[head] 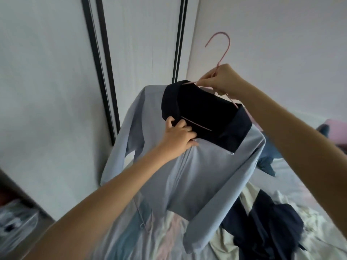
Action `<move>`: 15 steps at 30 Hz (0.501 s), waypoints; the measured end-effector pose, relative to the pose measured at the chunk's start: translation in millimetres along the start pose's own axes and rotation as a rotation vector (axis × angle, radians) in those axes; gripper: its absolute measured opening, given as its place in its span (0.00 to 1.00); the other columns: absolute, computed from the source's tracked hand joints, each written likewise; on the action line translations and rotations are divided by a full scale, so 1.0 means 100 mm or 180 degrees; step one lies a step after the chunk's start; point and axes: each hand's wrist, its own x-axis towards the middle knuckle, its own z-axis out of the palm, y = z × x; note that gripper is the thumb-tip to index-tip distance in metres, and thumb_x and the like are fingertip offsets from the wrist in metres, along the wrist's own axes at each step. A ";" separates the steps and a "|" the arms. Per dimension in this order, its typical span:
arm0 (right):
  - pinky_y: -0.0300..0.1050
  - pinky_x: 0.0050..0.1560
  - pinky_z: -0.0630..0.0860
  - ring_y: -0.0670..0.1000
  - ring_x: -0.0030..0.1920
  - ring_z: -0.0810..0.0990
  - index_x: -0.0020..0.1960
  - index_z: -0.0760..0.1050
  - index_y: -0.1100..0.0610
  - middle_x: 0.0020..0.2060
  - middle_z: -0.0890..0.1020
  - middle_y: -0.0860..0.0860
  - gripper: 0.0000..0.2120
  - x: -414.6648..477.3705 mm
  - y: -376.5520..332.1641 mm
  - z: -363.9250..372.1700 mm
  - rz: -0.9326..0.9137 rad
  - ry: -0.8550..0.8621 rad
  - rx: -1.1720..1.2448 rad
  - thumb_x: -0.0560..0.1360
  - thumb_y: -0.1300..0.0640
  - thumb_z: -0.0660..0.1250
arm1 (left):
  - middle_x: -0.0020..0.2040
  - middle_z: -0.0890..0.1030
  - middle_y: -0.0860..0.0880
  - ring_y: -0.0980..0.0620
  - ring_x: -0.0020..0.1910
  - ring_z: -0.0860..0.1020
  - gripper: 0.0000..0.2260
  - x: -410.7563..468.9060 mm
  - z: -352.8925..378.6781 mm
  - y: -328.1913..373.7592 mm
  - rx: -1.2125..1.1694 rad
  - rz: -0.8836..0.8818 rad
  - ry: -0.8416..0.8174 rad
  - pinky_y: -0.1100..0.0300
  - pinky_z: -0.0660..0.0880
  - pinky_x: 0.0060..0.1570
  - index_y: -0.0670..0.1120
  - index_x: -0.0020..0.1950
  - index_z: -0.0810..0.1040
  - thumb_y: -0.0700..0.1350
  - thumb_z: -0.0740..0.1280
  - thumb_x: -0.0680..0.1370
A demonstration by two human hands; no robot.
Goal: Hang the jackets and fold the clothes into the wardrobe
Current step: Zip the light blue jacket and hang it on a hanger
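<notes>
Our right hand point(222, 81) pinches the pink hanger point(222, 57) at its neck, and our left hand point(178, 137) grips the dark collar point(170, 102) of the pale-blue jacket point(197, 175), held up over the bed point(298, 177). Through the blur we judge it soft and light, so we'd carry it by the hanger.

text: none readable | labels: none | brands: none | numbers: none | signs: none

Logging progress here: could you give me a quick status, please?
Right hand grips pink hanger. Left hand holds blue jacket at collar. Jacket on hanger, not hung. Clothes pile below.
</notes>
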 end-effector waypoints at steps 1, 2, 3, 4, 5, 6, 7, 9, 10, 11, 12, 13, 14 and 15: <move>0.35 0.22 0.62 0.46 0.21 0.64 0.44 0.83 0.63 0.26 0.73 0.52 0.07 0.03 0.04 0.03 0.0019 0.0104 0.0010 0.71 0.59 0.73 | 0.43 0.75 0.56 0.51 0.57 0.70 0.14 -0.02 -0.01 -0.02 -0.0056 0.0015 0.0077 0.49 0.49 0.60 0.47 0.47 0.80 0.55 0.62 0.79; 0.33 0.22 0.63 0.43 0.20 0.66 0.44 0.83 0.62 0.27 0.75 0.50 0.05 0.05 0.08 0.06 0.0035 0.0238 0.0003 0.71 0.60 0.73 | 0.40 0.72 0.57 0.51 0.54 0.71 0.14 -0.04 -0.04 -0.04 -0.0065 0.0066 0.0186 0.49 0.50 0.58 0.47 0.44 0.79 0.55 0.62 0.79; 0.31 0.24 0.65 0.40 0.21 0.69 0.45 0.83 0.61 0.28 0.77 0.48 0.04 0.07 0.14 0.10 0.0040 0.0363 -0.0019 0.71 0.61 0.73 | 0.37 0.70 0.58 0.51 0.51 0.72 0.14 -0.04 -0.08 -0.05 -0.0050 0.0150 0.0377 0.50 0.51 0.56 0.47 0.41 0.78 0.54 0.61 0.78; 0.30 0.28 0.68 0.38 0.23 0.73 0.45 0.83 0.61 0.30 0.78 0.47 0.05 0.10 0.21 0.13 0.0029 0.0436 -0.0043 0.71 0.61 0.73 | 0.35 0.68 0.58 0.51 0.47 0.73 0.15 -0.05 -0.16 -0.05 -0.0042 0.0214 0.0618 0.52 0.52 0.53 0.48 0.38 0.78 0.54 0.60 0.77; 0.29 0.32 0.70 0.36 0.26 0.74 0.46 0.83 0.61 0.32 0.80 0.46 0.06 0.12 0.30 0.14 0.0033 0.0459 -0.0085 0.71 0.60 0.73 | 0.34 0.67 0.59 0.51 0.45 0.73 0.15 -0.05 -0.24 -0.03 -0.0043 0.0259 0.0857 0.53 0.53 0.51 0.48 0.36 0.77 0.55 0.59 0.76; 0.29 0.33 0.70 0.35 0.27 0.75 0.46 0.84 0.61 0.32 0.80 0.46 0.06 0.14 0.39 0.15 0.0076 0.0443 -0.0121 0.71 0.59 0.73 | 0.32 0.68 0.59 0.52 0.43 0.73 0.15 -0.05 -0.32 -0.01 -0.0064 0.0307 0.1034 0.54 0.53 0.50 0.49 0.35 0.77 0.55 0.58 0.75; 0.28 0.31 0.69 0.35 0.27 0.75 0.46 0.84 0.60 0.32 0.80 0.46 0.07 0.15 0.46 0.15 0.0147 0.0413 -0.0132 0.71 0.58 0.73 | 0.32 0.69 0.59 0.53 0.42 0.72 0.15 -0.05 -0.40 0.02 -0.0116 0.0358 0.1106 0.54 0.53 0.49 0.50 0.34 0.77 0.55 0.58 0.75; 0.27 0.28 0.68 0.35 0.25 0.74 0.47 0.83 0.61 0.32 0.80 0.47 0.08 0.18 0.56 0.15 0.0213 0.0332 -0.0073 0.71 0.57 0.73 | 0.31 0.72 0.57 0.55 0.42 0.71 0.13 -0.07 -0.47 0.07 -0.0238 0.0449 0.1073 0.55 0.52 0.49 0.50 0.34 0.77 0.54 0.60 0.74; 0.27 0.28 0.68 0.36 0.25 0.74 0.48 0.83 0.62 0.31 0.79 0.47 0.09 0.19 0.57 0.16 0.0202 0.0295 -0.0005 0.71 0.57 0.74 | 0.32 0.73 0.57 0.56 0.42 0.71 0.12 -0.09 -0.49 0.07 -0.0272 0.0473 0.0972 0.56 0.52 0.49 0.51 0.35 0.77 0.54 0.61 0.75; 0.27 0.27 0.67 0.36 0.24 0.74 0.48 0.83 0.63 0.30 0.79 0.46 0.10 0.20 0.55 0.18 0.0159 0.0255 0.0065 0.71 0.58 0.74 | 0.34 0.75 0.57 0.56 0.44 0.72 0.12 -0.13 -0.48 0.05 -0.0276 0.0501 0.0733 0.56 0.52 0.51 0.51 0.37 0.78 0.54 0.62 0.75; 0.28 0.26 0.67 0.37 0.23 0.73 0.48 0.83 0.63 0.27 0.79 0.45 0.09 0.22 0.50 0.20 0.0100 0.0214 0.0142 0.71 0.58 0.74 | 0.39 0.77 0.58 0.56 0.49 0.73 0.11 -0.17 -0.45 0.00 -0.0278 0.0509 0.0263 0.56 0.52 0.55 0.52 0.43 0.80 0.56 0.62 0.76; 0.28 0.25 0.66 0.38 0.22 0.72 0.47 0.83 0.63 0.23 0.77 0.43 0.08 0.25 0.46 0.21 0.0053 0.0163 0.0228 0.71 0.59 0.73 | 0.50 0.79 0.59 0.56 0.57 0.72 0.13 -0.23 -0.38 -0.08 -0.0286 0.0458 -0.0251 0.55 0.51 0.60 0.53 0.52 0.80 0.59 0.62 0.77; 0.30 0.23 0.65 0.40 0.20 0.69 0.47 0.83 0.62 0.19 0.75 0.43 0.06 0.31 0.40 0.23 0.0008 0.0066 0.0306 0.71 0.60 0.73 | 0.62 0.75 0.60 0.58 0.66 0.68 0.19 -0.29 -0.32 -0.19 -0.0369 0.0295 -0.0820 0.55 0.49 0.66 0.54 0.64 0.75 0.60 0.62 0.77; 0.31 0.22 0.63 0.41 0.18 0.66 0.46 0.83 0.62 0.17 0.72 0.43 0.06 0.34 0.38 0.22 -0.0005 -0.0044 0.0358 0.72 0.60 0.73 | 0.70 0.68 0.60 0.60 0.70 0.62 0.24 -0.35 -0.29 -0.28 -0.0652 0.0055 -0.1298 0.57 0.48 0.71 0.53 0.72 0.68 0.58 0.63 0.77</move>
